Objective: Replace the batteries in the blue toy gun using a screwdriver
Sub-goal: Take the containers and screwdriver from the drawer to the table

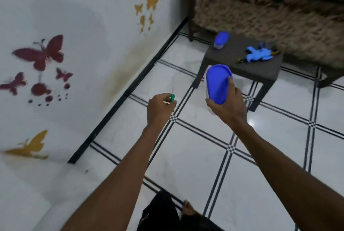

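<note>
From the head camera, both arms reach out over a white tiled floor (195, 156) with dark lines.

The left hand (160, 107) is closed in a fist around a small screwdriver (172, 97) with a green handle. Only a bit of the handle shows above the fingers, and a thin shaft pokes up from it.

The right hand (229, 101) is closed on a container with a blue lid (218, 84). The thumb lies on the lid and the other fingers wrap under it. The lid faces the camera. The two hands are apart, with floor between them.

Past the hands stands a small dark bench (260, 70) on the floor. The blue toy gun (259, 55) lies on the bench top near its far right side, not touched by either hand. Something thin and dark with a yellow bit sticks out from under the gun on both sides; it is too blurry to tell what it is. A second small container (221, 40) with a blue lid stands at the far left corner of the bench.

Behind the bench is a brown patterned sofa (270, 13). On the left is a white wall (83, 26) with red and yellow butterfly stickers.
</note>
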The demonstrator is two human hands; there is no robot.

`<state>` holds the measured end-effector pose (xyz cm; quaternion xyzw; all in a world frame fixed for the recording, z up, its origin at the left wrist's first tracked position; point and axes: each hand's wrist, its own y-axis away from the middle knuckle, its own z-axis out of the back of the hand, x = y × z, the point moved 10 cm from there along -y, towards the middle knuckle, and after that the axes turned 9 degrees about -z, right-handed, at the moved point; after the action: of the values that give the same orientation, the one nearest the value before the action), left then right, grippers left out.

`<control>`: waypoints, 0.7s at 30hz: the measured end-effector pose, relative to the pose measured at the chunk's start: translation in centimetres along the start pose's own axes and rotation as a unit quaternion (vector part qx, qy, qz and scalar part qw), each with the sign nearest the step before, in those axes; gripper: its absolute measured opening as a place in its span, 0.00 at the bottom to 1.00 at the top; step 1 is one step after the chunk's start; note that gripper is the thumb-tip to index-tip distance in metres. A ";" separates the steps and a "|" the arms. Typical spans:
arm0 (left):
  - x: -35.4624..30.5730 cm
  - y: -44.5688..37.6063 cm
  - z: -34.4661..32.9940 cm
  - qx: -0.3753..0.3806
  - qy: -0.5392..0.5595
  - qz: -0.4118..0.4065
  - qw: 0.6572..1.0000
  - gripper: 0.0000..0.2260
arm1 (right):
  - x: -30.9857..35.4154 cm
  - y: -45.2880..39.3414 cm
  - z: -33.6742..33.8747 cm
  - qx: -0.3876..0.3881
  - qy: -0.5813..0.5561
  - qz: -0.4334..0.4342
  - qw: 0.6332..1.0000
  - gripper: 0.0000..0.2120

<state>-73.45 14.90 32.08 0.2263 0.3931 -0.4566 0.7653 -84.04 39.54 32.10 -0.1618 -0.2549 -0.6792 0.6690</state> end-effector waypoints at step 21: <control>-16.9 -41.7 -31.8 0.160 -0.050 -0.062 0.984 0.11 | -10.5 -43.8 10.6 -0.083 -0.016 -0.147 0.985 0.50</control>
<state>-127.16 26.11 27.60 0.2981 0.2895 -0.5713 0.7078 -128.22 53.10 29.17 -0.1877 -0.2295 -0.7865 0.5418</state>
